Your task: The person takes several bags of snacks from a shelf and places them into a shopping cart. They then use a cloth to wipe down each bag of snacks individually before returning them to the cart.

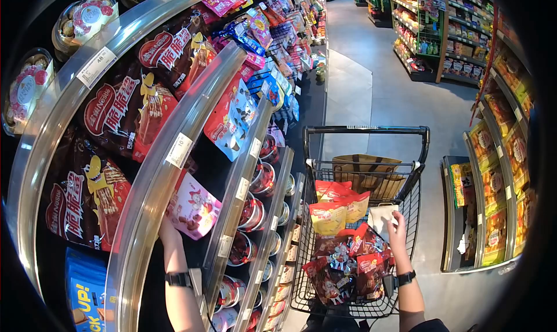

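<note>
My left hand (168, 230) reaches into the shelf on the left, behind the clear rail. Its fingers are hidden there, beside a pink and white bag (196, 205) that leans on the shelf. Over the right side of the black wire shopping cart (413, 216), my right hand (397, 233) has its fingers loosely bent and apart, near the edge of a cream-white packet (380, 217). In the cart lie red and yellow bags (329, 217) and several dark brown and red snack bags (342, 265). Each wrist wears a black band.
Large brown Nestlé bags (110, 114) fill the left shelf above a blue packet (87, 288). Round tubs (250, 213) line the lower tiers. A brown paper bag (368, 172) stands by the cart handle (365, 130). Shelves of yellow packets (496, 184) border the right side.
</note>
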The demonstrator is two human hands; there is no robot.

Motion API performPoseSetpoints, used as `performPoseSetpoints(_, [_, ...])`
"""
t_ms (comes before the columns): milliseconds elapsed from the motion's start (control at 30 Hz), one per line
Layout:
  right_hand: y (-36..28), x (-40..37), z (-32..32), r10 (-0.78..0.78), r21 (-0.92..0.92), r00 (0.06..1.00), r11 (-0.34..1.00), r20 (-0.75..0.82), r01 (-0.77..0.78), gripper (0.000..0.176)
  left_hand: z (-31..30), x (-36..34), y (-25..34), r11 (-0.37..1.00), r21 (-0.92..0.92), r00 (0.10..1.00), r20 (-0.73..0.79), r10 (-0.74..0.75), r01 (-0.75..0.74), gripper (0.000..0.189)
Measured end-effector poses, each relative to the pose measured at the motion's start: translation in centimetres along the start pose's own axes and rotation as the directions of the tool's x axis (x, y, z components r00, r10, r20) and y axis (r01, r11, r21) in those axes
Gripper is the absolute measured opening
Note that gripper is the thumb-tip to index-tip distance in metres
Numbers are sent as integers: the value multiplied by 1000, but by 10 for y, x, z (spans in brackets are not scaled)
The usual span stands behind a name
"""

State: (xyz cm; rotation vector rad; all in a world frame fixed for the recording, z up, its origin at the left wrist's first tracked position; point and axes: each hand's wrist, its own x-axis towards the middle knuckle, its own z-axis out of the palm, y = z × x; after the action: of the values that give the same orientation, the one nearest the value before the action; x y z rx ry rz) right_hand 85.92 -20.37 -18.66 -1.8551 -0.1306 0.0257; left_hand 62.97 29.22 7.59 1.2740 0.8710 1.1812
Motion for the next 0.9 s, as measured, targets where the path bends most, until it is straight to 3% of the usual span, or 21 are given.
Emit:
performPoseSetpoints(33, [-14,-8,-12,0,37,1000,999,14,-1,34,4,-17,7,1000,1,1000,2,-2,2,44])
performPoseSetpoints(100, [-31,-21,-26,18,132,999,991,51,-25,23,7,-47,17,970,12,970,11,242,-242,37])
performPoseSetpoints(133, [-40,-26,-29,-17,131,994,991,107,3,21,7,-58,24,979,-71,980,43,194,-191,39])
performPoseSetpoints(167, [-52,-32,-33,-50,127,986,991,158,30,19,12,-70,34,975,-11,974,46,220,-220,37])
performPoseSetpoints(233, [-96,-48,-32,1,169,968,985,251,-45,19,2,-75,32,980,-200,996,80,33,-16,35])
performPoseSetpoints(300, [-124,-61,-28,-72,115,946,993,315,38,17,16,-100,53,852,-367,907,336,-254,374,40])
performPoseSetpoints(333, [-137,-68,-31,-125,51,918,992,376,114,18,23,-113,53,823,-361,871,397,-289,438,41])
performPoseSetpoints(367, [-150,-75,-36,-280,-103,885,935,371,339,19,30,-126,51,793,-350,830,456,-321,499,42])
performPoseSetpoints(433, [-143,-91,-41,-285,-112,900,935,330,337,18,33,-145,17,767,-273,761,516,-393,581,43])
performPoseSetpoints(467, [-134,-101,-46,-218,-108,923,958,318,264,18,39,-163,9,827,-158,746,545,-382,539,37])
performPoseSetpoints(500, [-122,-114,-53,-127,-163,941,969,313,185,16,54,-184,-6,839,-167,780,496,-383,518,30])
performPoseSetpoints(567, [-95,-145,-67,-71,-73,958,993,276,94,16,73,-214,-39,809,-44,655,613,-442,586,19])
performPoseSetpoints(600, [-94,-157,-78,-13,-113,963,993,268,45,17,87,-231,-51,779,32,581,647,-493,626,17])
performPoseSetpoints(700, [-87,-195,-108,36,-224,977,975,211,13,18,132,-273,-97,819,65,530,733,-427,571,19])
performPoseSetpoints(767, [-86,-214,-129,24,-291,985,956,169,26,19,169,-287,-126,936,65,527,811,-252,346,20])
performPoseSetpoints(800, [-88,-225,-142,34,-303,986,953,163,17,21,187,-294,-112,896,117,426,848,-314,428,18])
performPoseSetpoints(833, [-92,-236,-150,47,-308,986,951,162,5,23,209,-294,-142,927,103,436,860,-265,361,18])
performPoseSetpoints(867, [-101,-247,-156,48,-300,988,954,145,-3,23,228,-300,-138,958,91,440,874,-207,271,20])
performPoseSetpoints(900, [-111,-256,-161,81,-345,992,938,99,-42,21,249,-301,-162,992,81,476,871,-120,101,23])
